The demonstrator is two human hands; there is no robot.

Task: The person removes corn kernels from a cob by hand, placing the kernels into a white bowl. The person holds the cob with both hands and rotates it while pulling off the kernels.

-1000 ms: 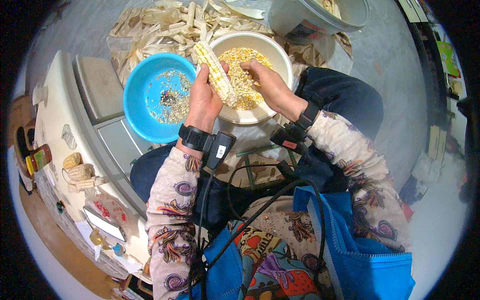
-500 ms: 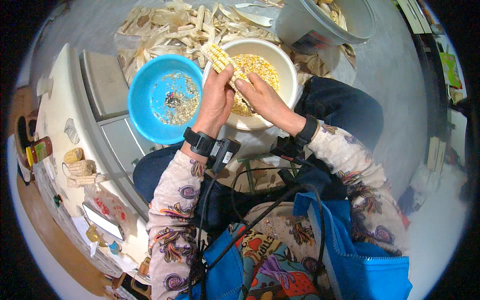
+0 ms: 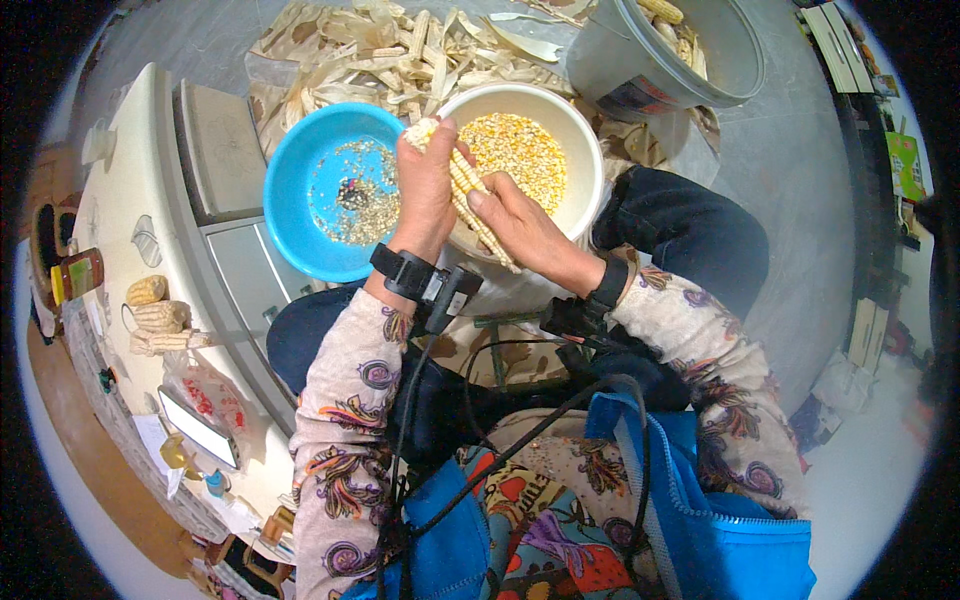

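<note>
A pale yellow corn cob (image 3: 466, 190) slants between my hands, over the near left part of a white bowl (image 3: 592, 150). My left hand (image 3: 424, 195) wraps round its upper end, thumb on top. My right hand (image 3: 522, 222) grips it farther down, thumb pressed on the rows. The cob's lower tip sticks out below my hands. Loose yellow and white corn kernels (image 3: 518, 155) lie in the bowl. Touching it on the left is a blue basin (image 3: 290, 235) with scattered pale bits and a small dark clump in it.
Dry husks and cobs (image 3: 385, 55) are heaped behind the bowls. A large grey bucket (image 3: 625, 70) holding more corn stands at the far right. On the left, a white tabletop (image 3: 130, 215) carries several corn cobs (image 3: 160, 315) and a phone-like device (image 3: 200, 425). Black cables (image 3: 520, 425) cross my lap.
My left hand has shifted to the cob's upper end. The cob's lower end now shows below my hands. The whole view has tilted slightly, so the bowls appear a little lower and farther right.
</note>
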